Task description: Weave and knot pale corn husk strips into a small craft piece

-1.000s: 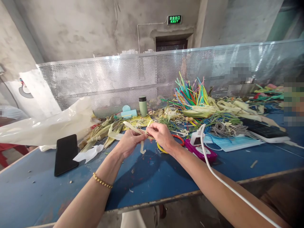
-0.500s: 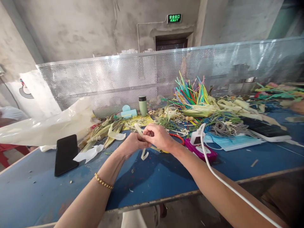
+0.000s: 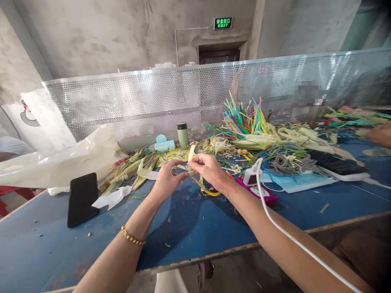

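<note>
My right hand (image 3: pixel 209 169) pinches a narrow pale husk strip (image 3: pixel 192 153) between thumb and fingertips, and one end stands up above the fingers. Another stretch of the strip hangs below, over the table. Just to the left, my left hand (image 3: pixel 169 177) has its thumb and index finger apart, close to the strip but with no clear grip on it. A gold bead bracelet (image 3: pixel 132 237) circles the left wrist. Beneath the right hand lies a curved yellow piece (image 3: pixel 210 192), partly hidden. Dried husks (image 3: pixel 122 175) lie beyond the left hand.
On the blue table (image 3: pixel 189 236) lie a black phone (image 3: pixel 82 199), a purple power strip (image 3: pixel 269 197) with a white cable, and a blue mask (image 3: pixel 301 182). Behind are a green bottle (image 3: pixel 182 136), colored sticks (image 3: pixel 244 118) and a perforated metal screen (image 3: pixel 137 106). Another person's hand (image 3: pixel 380 133) shows far right.
My hands have parted slightly. The left fingers have opened away from the strip, while the right hand has moved a little right and up, still pinching it.
</note>
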The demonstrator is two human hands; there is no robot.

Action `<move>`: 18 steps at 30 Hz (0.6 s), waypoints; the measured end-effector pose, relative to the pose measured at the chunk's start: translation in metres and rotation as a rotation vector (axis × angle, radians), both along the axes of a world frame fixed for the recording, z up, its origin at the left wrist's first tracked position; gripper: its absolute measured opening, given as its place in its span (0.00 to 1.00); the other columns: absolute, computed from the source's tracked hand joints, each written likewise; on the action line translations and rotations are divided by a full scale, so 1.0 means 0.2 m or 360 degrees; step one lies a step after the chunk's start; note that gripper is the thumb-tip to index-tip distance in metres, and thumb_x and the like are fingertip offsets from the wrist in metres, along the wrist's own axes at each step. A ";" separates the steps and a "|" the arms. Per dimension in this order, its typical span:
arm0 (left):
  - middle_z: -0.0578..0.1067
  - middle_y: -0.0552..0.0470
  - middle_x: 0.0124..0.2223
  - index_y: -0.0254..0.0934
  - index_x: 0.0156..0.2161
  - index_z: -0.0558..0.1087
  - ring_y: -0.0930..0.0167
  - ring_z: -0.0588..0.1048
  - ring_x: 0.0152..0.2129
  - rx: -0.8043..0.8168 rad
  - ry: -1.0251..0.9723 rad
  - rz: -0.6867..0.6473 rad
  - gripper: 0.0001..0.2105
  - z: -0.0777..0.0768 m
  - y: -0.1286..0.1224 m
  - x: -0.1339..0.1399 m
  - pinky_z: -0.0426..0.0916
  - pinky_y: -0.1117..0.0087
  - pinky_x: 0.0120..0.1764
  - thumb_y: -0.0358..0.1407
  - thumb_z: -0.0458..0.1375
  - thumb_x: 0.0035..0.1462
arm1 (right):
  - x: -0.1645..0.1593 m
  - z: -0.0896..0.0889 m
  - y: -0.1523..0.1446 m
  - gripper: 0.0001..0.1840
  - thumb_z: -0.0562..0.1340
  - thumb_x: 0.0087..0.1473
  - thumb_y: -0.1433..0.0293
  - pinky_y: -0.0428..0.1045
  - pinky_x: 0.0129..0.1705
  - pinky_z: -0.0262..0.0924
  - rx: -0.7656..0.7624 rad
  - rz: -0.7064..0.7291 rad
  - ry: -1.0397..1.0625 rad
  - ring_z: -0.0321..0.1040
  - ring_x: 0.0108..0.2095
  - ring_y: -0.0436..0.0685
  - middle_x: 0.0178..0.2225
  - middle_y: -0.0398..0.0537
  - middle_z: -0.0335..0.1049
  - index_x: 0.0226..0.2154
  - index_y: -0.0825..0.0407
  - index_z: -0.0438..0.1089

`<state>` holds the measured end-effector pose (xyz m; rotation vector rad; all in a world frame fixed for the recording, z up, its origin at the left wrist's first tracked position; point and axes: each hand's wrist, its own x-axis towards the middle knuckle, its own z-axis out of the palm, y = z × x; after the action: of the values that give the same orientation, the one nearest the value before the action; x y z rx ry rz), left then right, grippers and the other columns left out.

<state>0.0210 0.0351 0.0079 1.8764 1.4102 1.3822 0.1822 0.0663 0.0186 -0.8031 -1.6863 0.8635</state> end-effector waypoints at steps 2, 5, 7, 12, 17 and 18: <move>0.76 0.49 0.36 0.35 0.42 0.73 0.75 0.69 0.19 0.0028 -0.0016 0.0047 0.17 0.00 0.00 0.01 0.62 0.72 0.24 0.38 0.64 0.45 | 0.00 0.01 0.00 0.10 0.63 0.46 0.66 0.45 0.23 0.55 -0.0082 0.0005 0.0069 0.59 0.20 0.47 0.21 0.43 0.68 0.23 0.55 0.66; 0.75 0.52 0.25 0.34 0.42 0.72 0.71 0.73 0.21 -0.0141 -0.0205 -0.0226 0.15 0.01 -0.02 0.02 0.66 0.70 0.28 0.38 0.62 0.49 | -0.01 0.01 -0.01 0.10 0.64 0.45 0.66 0.44 0.22 0.54 -0.0139 0.0033 0.0155 0.59 0.19 0.46 0.22 0.44 0.69 0.23 0.56 0.67; 0.75 0.52 0.25 0.32 0.45 0.71 0.70 0.75 0.23 -0.0270 -0.0418 -0.0419 0.17 0.02 -0.03 0.03 0.68 0.69 0.32 0.37 0.62 0.49 | -0.01 0.01 -0.01 0.10 0.64 0.45 0.66 0.44 0.22 0.54 -0.0157 0.0048 0.0209 0.59 0.19 0.46 0.22 0.44 0.70 0.24 0.56 0.67; 0.77 0.54 0.26 0.35 0.51 0.66 0.71 0.76 0.24 -0.0283 -0.0699 -0.0512 0.26 0.03 -0.05 0.06 0.68 0.69 0.33 0.36 0.65 0.45 | -0.01 0.00 0.00 0.10 0.65 0.44 0.66 0.44 0.20 0.54 -0.0210 0.0009 0.0284 0.59 0.17 0.45 0.22 0.44 0.69 0.25 0.56 0.67; 0.77 0.52 0.27 0.34 0.40 0.71 0.71 0.76 0.24 -0.0289 -0.0735 -0.0533 0.19 0.02 -0.05 0.07 0.68 0.71 0.30 0.38 0.68 0.42 | -0.03 0.00 -0.01 0.10 0.65 0.44 0.66 0.44 0.20 0.55 -0.0213 -0.0008 0.0299 0.60 0.17 0.46 0.22 0.45 0.70 0.25 0.56 0.66; 0.77 0.52 0.26 0.33 0.38 0.72 0.71 0.76 0.24 -0.0289 -0.0748 -0.0500 0.18 0.02 -0.05 0.07 0.68 0.71 0.29 0.38 0.68 0.41 | -0.03 0.00 -0.01 0.10 0.65 0.44 0.66 0.44 0.20 0.55 -0.0194 -0.0018 0.0292 0.59 0.17 0.46 0.22 0.46 0.70 0.25 0.56 0.66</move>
<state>0.0344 0.0259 0.0117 1.4553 0.9293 1.3666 0.1770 0.0647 0.0179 -0.7891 -1.4784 1.0086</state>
